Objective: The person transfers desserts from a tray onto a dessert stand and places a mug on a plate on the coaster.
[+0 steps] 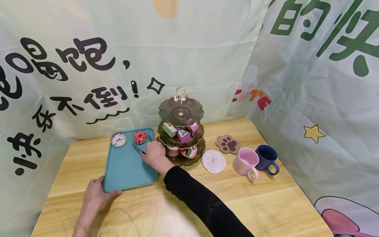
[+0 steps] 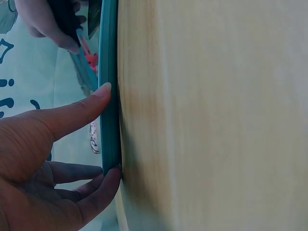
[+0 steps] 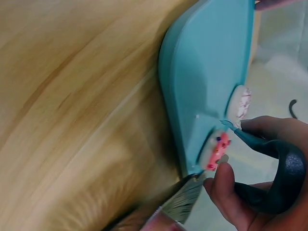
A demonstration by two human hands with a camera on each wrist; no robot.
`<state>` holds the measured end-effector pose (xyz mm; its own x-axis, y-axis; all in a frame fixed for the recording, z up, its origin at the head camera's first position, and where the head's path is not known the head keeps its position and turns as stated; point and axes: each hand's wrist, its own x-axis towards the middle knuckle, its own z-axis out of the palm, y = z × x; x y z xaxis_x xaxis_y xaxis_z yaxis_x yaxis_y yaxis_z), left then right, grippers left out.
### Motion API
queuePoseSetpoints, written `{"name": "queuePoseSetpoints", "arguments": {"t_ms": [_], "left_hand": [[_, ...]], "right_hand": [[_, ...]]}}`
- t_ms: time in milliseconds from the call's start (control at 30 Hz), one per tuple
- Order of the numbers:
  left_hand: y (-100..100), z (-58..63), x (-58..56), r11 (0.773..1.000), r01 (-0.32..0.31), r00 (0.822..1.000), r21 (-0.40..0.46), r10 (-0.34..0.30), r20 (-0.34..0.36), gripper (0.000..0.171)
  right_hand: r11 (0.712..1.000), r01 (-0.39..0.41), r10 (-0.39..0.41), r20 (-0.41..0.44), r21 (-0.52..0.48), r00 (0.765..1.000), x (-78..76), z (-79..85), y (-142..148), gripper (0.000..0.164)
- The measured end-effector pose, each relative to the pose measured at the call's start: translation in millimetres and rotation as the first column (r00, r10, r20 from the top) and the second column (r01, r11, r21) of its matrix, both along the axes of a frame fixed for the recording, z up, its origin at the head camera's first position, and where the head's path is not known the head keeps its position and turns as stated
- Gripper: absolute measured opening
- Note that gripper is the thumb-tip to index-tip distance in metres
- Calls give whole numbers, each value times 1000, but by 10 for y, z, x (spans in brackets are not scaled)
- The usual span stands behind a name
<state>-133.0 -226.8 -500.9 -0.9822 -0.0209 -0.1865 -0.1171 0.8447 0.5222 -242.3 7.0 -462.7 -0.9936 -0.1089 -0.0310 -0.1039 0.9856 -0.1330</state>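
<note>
A teal tray [image 1: 127, 174] lies on the wooden table. At its near left corner my left hand [image 1: 99, 194] grips the rim, thumb along the front side and fingers around the left side. My right hand [image 1: 155, 154] holds dark teal tongs [image 3: 288, 173] over the tray's far right part. The tongs' arms stand apart, one on each side of a red toy donut [image 1: 137, 135]; whether they touch it I cannot tell. A white striped toy donut [image 1: 118, 140] lies in the tray's far left corner.
Right of the tray stands a three-tier cake stand [image 1: 165, 110] with several toy cakes on its lower tiers. Farther right are a round coaster [image 1: 214, 161], a paw-shaped coaster [image 1: 225, 140], a pink mug [image 1: 242, 166] and a blue mug [image 1: 266, 158]. Printed cloth hangs behind.
</note>
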Motion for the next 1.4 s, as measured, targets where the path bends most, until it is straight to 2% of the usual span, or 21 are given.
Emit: {"name": "queuePoseSetpoints", "arguments": {"t_ms": [167,300,400,500,567,633,767,933,1033,1133,1233,1400], "left_hand": [[11,-12,-4,1000,-2,1000,-5,2,5,112],[-5,-21,-14,1000,-6,1000,-8,6,11,113],[-22,-30,-15,1000,-3,1000,-6,3,17,114],[-17,-47,-14,1000,4,1000,0,-4,21,116],[-10,-47,-12,1000,9,1000,3,-9,25,116],[-5,-46,-13,1000,15,1000,5,-15,25,115],[-6,-44,-18,1000,29,999,9,-29,19,115],[-37,-49,4,999,39,999,-1,-39,-24,110],[-57,-36,7,999,50,998,-6,-50,-32,110],[-63,-24,3,999,52,999,-6,-52,-16,112],[-66,-22,3,999,51,999,-7,-51,-5,114],[-53,-22,-1,998,59,998,-7,-59,-12,113]], "right_hand": [[999,37,-35,48,-33,998,-82,-55,26,51],[999,16,-13,56,-36,998,-85,-49,40,49],[1000,-13,13,32,-8,999,-12,-19,20,45],[999,-48,48,1,8,999,169,67,14,43],[997,-79,79,-23,-4,997,329,187,30,45],[994,-110,108,-47,-28,993,507,380,88,48],[981,-151,138,-104,-120,985,840,895,348,54],[954,-204,164,-187,-222,969,1087,1516,806,41],[948,-207,150,-233,-242,961,1106,1788,1085,37],[951,-174,110,-247,-257,963,1046,1954,1328,41],[955,-141,81,-224,-262,971,946,2026,1506,47],[959,-107,57,-190,-263,980,823,2011,1670,54]]}}
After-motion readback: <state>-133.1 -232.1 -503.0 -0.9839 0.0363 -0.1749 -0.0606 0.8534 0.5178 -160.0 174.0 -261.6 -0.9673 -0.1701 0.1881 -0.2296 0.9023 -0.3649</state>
